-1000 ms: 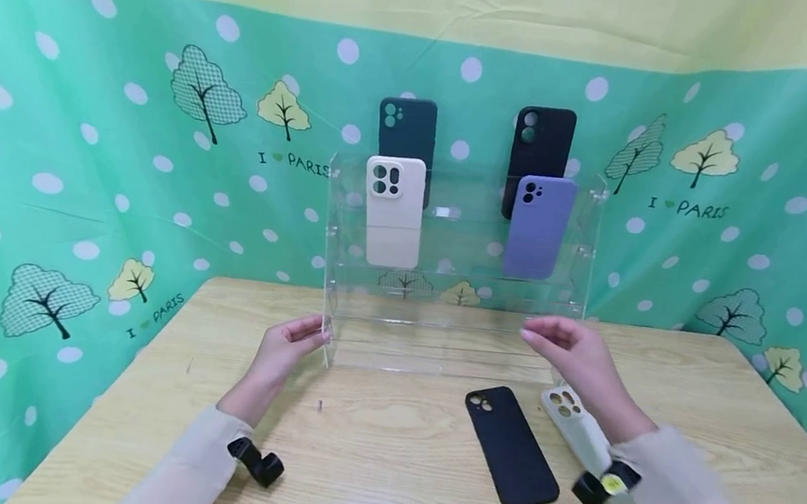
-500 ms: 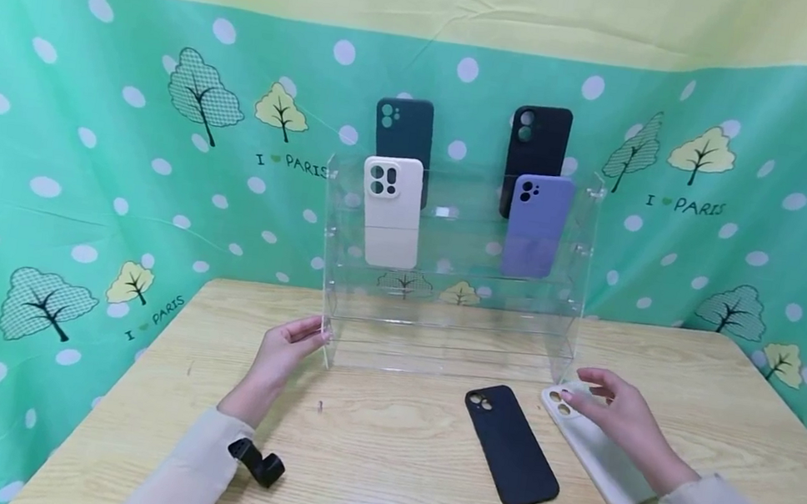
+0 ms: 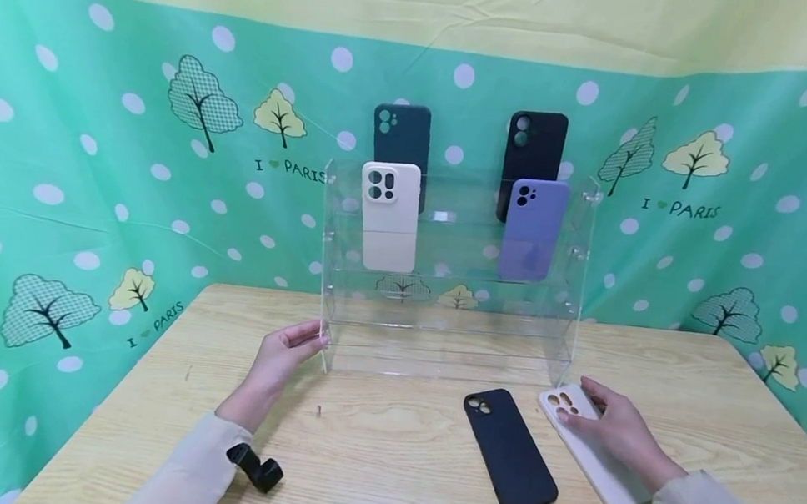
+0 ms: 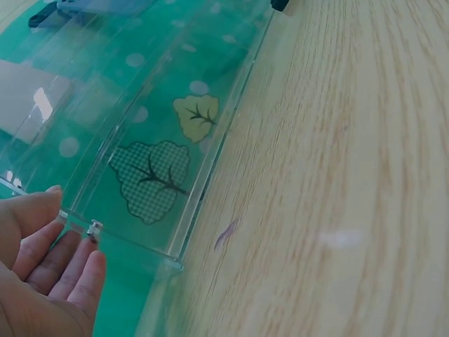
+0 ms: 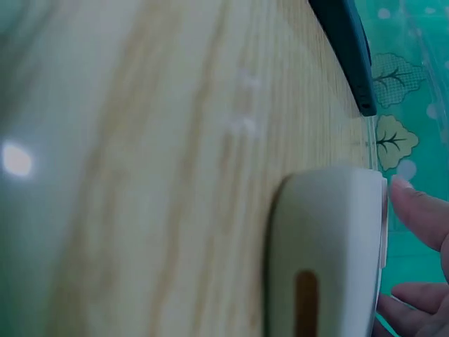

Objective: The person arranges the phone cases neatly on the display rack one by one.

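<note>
A clear acrylic display stand [image 3: 435, 365] stands on the table. My left hand [image 3: 285, 355] holds its lower left side, thumb on one face of the panel [image 4: 133, 242] and fingers on the other. My right hand [image 3: 616, 425] is over a white phone case [image 3: 600, 461] lying on the table, thumb near the camera cutouts, fingers by the right edge. In the right wrist view the thumb [image 5: 421, 210] is close to the case's raised camera frame, fingers spread. A black phone case [image 3: 510, 454] lies just left of it.
Upper tiers hold a dark green case [image 3: 403, 134], a black case [image 3: 535, 146], a white case [image 3: 389, 233] and a purple case [image 3: 532, 234]. A green patterned curtain [image 3: 119, 167] hangs behind the wooden table [image 3: 379, 451].
My right hand has moved from the stand's lower right down and to the right, onto the white case on the table. My left hand stays at the stand's side.
</note>
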A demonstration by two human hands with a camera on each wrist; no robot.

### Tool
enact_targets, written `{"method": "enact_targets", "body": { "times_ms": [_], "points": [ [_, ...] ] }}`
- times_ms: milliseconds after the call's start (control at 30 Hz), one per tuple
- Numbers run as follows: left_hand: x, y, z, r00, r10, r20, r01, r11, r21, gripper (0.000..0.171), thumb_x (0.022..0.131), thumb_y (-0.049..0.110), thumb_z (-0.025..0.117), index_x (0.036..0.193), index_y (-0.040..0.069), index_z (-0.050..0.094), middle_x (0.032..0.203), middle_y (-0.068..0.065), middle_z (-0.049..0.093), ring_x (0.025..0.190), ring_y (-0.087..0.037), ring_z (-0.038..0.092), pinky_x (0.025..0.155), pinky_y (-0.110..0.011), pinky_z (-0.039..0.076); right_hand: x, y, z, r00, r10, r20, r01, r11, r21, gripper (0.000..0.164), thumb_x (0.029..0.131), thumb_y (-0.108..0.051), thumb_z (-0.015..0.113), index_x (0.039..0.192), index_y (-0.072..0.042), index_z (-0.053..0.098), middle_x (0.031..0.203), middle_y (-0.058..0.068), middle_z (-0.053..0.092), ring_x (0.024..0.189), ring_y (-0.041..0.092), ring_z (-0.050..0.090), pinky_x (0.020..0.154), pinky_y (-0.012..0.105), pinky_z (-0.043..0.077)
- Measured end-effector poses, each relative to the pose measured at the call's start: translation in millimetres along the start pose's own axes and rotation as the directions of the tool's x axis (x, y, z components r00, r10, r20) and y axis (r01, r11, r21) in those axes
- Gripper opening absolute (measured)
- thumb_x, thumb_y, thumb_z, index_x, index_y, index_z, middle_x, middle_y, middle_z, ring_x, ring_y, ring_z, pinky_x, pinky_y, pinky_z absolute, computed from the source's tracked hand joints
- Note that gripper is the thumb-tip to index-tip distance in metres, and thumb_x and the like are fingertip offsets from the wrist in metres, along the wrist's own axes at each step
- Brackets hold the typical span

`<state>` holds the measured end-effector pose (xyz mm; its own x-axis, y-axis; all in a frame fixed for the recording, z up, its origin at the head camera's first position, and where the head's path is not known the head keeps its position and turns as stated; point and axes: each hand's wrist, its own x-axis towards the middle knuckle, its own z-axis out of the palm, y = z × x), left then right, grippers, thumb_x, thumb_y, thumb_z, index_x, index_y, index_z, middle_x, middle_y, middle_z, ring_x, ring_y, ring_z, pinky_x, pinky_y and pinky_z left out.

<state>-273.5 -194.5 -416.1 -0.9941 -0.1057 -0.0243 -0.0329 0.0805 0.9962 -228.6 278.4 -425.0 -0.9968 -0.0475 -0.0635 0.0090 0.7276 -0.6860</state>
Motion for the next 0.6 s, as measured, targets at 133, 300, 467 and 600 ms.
{"method": "enact_targets", "body": {
  "times_ms": [133, 300, 467, 600],
  "points": [
    [-1.4, 1.7, 0.0, 1.000, 0.002, 0.005, -0.002, 1.000, 0.005, 0.044, 0.086, 0.010, 0.068, 0.127, -0.001, 0.055, 0.121, -0.013, 0.063, 0.090, -0.001, 0.063, 0.086, -0.015, 0.048, 0.6, 3.7, 0.2, 1.000, -0.019, 0.004, 0.019, 0.999, -0.027, 0.093, 0.081, -0.044, 0.071, 0.142, 0.010, 0.026, 0.143, 0.035, 0.028, 0.128, 0.052, 0.030, 0.096, 0.055, 0.038],
    [-2.2, 2.8, 0.1, 1.000, 0.014, 0.002, -0.014, 1.000, 0.005, 0.044, 0.087, 0.009, 0.067, 0.127, -0.002, 0.054, 0.124, -0.017, 0.060, 0.090, 0.001, 0.062, 0.085, -0.014, 0.048, 1.8, 5.5, 0.3, 0.999, -0.051, -0.007, 0.050, 0.997, -0.055, 0.093, 0.081, -0.044, 0.071, 0.141, 0.012, 0.027, 0.141, 0.037, 0.028, 0.128, 0.054, 0.026, 0.099, 0.060, 0.033],
    [-1.9, 1.9, 0.1, 1.000, 0.012, 0.004, -0.012, 1.000, -0.005, 0.043, 0.087, 0.008, 0.067, 0.127, -0.003, 0.054, 0.123, -0.017, 0.061, 0.087, 0.002, 0.062, 0.084, -0.013, 0.048, 2.6, 7.5, 1.4, 0.998, -0.068, -0.017, 0.067, 0.996, -0.063, 0.091, 0.081, -0.043, 0.072, 0.140, 0.012, 0.030, 0.139, 0.037, 0.031, 0.127, 0.053, 0.030, 0.097, 0.058, 0.036],
    [-1.9, 1.0, 0.8, 1.000, 0.015, -0.001, -0.015, 1.000, -0.011, 0.043, 0.087, 0.008, 0.066, 0.127, -0.004, 0.054, 0.122, -0.017, 0.061, 0.086, 0.003, 0.063, 0.083, -0.013, 0.049, 2.3, 9.3, 3.3, 0.996, -0.082, -0.030, 0.080, 0.995, -0.062, 0.091, 0.079, -0.042, 0.073, 0.140, 0.011, 0.031, 0.139, 0.037, 0.033, 0.127, 0.053, 0.030, 0.097, 0.058, 0.036]
  ]
}}
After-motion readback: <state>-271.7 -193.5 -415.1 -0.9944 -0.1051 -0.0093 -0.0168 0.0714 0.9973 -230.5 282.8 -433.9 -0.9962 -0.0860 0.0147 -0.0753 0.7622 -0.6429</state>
